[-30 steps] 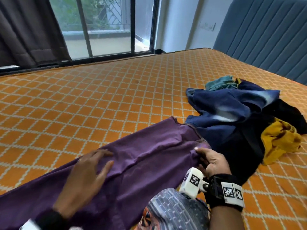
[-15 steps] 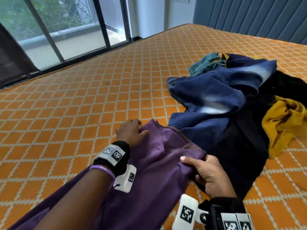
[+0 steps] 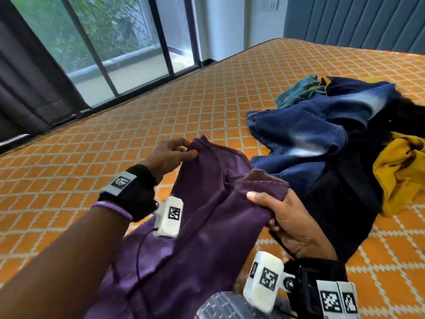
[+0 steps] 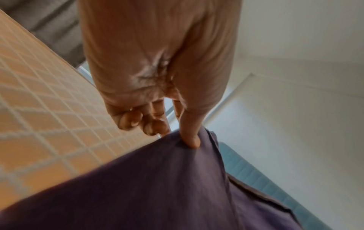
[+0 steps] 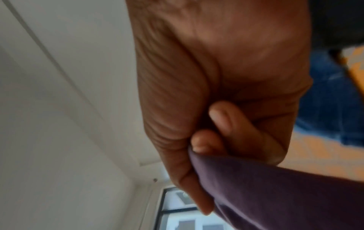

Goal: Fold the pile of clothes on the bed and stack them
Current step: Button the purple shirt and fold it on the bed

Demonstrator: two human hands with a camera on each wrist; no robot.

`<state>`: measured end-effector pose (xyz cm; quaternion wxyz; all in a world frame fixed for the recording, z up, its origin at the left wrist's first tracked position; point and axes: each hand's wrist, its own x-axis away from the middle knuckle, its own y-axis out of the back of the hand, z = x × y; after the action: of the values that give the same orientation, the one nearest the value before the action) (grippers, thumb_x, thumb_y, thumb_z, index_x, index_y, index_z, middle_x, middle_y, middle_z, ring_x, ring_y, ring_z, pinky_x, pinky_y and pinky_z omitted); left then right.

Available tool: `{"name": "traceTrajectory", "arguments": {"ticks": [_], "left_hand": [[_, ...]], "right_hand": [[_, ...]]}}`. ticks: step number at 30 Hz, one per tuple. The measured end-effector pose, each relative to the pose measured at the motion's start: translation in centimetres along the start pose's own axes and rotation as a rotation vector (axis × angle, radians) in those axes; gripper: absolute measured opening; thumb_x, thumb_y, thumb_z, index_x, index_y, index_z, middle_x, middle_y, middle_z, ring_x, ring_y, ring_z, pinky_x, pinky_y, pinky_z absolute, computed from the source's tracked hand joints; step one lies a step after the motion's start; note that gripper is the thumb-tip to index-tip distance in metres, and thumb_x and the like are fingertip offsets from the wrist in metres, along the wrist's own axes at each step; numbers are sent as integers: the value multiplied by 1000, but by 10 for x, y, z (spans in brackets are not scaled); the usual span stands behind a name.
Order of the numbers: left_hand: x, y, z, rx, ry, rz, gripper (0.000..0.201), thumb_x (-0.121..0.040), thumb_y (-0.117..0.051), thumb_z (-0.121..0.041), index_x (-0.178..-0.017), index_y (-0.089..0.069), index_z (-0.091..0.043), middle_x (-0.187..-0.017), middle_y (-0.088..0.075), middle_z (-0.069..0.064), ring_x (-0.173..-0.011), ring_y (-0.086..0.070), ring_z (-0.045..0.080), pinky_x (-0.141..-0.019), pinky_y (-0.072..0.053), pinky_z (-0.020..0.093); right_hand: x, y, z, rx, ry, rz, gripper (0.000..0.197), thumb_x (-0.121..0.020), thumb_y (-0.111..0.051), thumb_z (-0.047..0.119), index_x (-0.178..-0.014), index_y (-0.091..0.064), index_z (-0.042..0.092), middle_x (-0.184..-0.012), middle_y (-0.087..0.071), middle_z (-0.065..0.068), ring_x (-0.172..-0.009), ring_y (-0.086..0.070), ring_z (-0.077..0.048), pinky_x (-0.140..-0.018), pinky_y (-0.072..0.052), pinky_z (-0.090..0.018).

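A purple garment [image 3: 202,215] hangs lifted off the orange bed [image 3: 115,157] between both hands. My left hand [image 3: 171,155] pinches its far top corner; the left wrist view shows the thumb pressed on the purple garment [image 4: 157,186]. My right hand [image 3: 282,215] grips the near top corner, fingers curled round the purple garment [image 5: 275,194] in the right wrist view. To the right lies the pile: blue jeans [image 3: 310,132], a black garment [image 3: 345,203], a yellow garment [image 3: 400,176] and a teal garment [image 3: 296,93].
The bed's orange diamond-patterned cover stretches wide to the left and far side. A glass door [image 3: 115,49] with a dark curtain [image 3: 27,84] stands beyond the bed. A blue padded headboard [image 3: 356,19] is at the far right. Grey patterned cloth [image 3: 220,307] shows at the bottom edge.
My left hand slid from the middle of the purple garment to its far corner and pinched it. Both hands have raised the garment's top edge off the bed.
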<state>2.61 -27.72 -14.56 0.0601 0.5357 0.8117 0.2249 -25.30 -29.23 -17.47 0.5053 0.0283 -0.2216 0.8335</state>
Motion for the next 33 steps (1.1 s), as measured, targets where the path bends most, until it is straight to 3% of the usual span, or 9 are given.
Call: {"name": "traceTrajectory", "arguments": {"ticks": [9, 12, 14, 16, 18, 20, 23, 29, 33], "left_hand": [[201, 172, 21, 97, 146, -144, 23, -96, -61, -10, -110, -69, -27, -74, -50, -10, -58, -46, 5, -48, -31, 17], [288, 206, 57, 128, 281, -272, 26, -83, -66, -10, -95, -73, -33, -73, -52, -8, -61, -44, 6, -53, -30, 21], [342, 222, 98, 88, 392, -338, 32, -81, -62, -11, -111, -68, -21, -92, -63, 4, -77, -55, 15, -63, -42, 26], [387, 235, 148, 124, 504, -356, 35, -82, -64, -11, -116, -69, -15, -112, -71, 12, -102, -66, 30, -88, -55, 41], [420, 237, 186, 139, 612, -404, 16, -92, -61, -8, -99, -74, -14, -99, -75, 9, -92, -69, 25, -83, -55, 37], [440, 234, 213, 203, 686, -453, 16, -99, -53, -8, -98, -68, -15, -92, -71, 5, -79, -63, 15, -66, -50, 26], [449, 231, 243, 299, 698, -505, 19, -101, -48, -5, -100, -64, -16, -90, -68, 3, -77, -59, 12, -64, -44, 26], [435, 248, 257, 427, 533, -521, 19, -101, -48, -2, -105, -66, -3, -104, -69, 22, -94, -61, 31, -84, -48, 40], [430, 271, 238, 483, 398, -546, 21, -101, -43, 3, -99, -64, -1, -88, -74, 13, -73, -71, 19, -63, -60, 28]], "right_hand": [[93, -140, 11, 276, 127, 735, 18, -89, -74, 10, -106, -75, 16, -69, -55, -15, -48, -42, -18, -38, -32, -20], [133, -202, -28, 447, 89, 945, 7, -94, -69, 12, -99, -72, 16, -54, -54, -1, -40, -47, -10, -36, -39, -20], [165, -241, -72, 581, 76, 1084, 15, -96, -66, 12, -105, -66, 0, -56, -55, -2, -39, -51, -7, -37, -44, -21], [199, -271, -122, 735, 159, 1209, 14, -95, -63, 15, -96, -62, 1, -66, -59, -8, -49, -57, -15, -49, -50, -31], [230, -287, -167, 899, 284, 1292, 8, -91, -62, 16, -92, -62, 7, -81, -65, -17, -72, -63, -31, -64, -44, -37], [249, -294, -203, 1004, 327, 1318, 11, -89, -59, 14, -98, -61, 10, -98, -68, -21, -92, -63, -40, -71, -40, -37], [263, -301, -233, 1086, 382, 1308, 27, -85, -51, 17, -112, -56, 18, -113, -68, -15, -109, -58, -44, -78, -46, -45], [265, -315, -247, 1136, 450, 1253, 62, -83, -45, 20, -144, -41, 23, -126, -62, -8, -120, -54, -35, -89, -49, -46], [283, -330, -244, 960, 514, 1201, 53, -79, -33, 31, -131, -40, 27, -114, -60, -7, -106, -55, -34, -84, -49, -47]]}}
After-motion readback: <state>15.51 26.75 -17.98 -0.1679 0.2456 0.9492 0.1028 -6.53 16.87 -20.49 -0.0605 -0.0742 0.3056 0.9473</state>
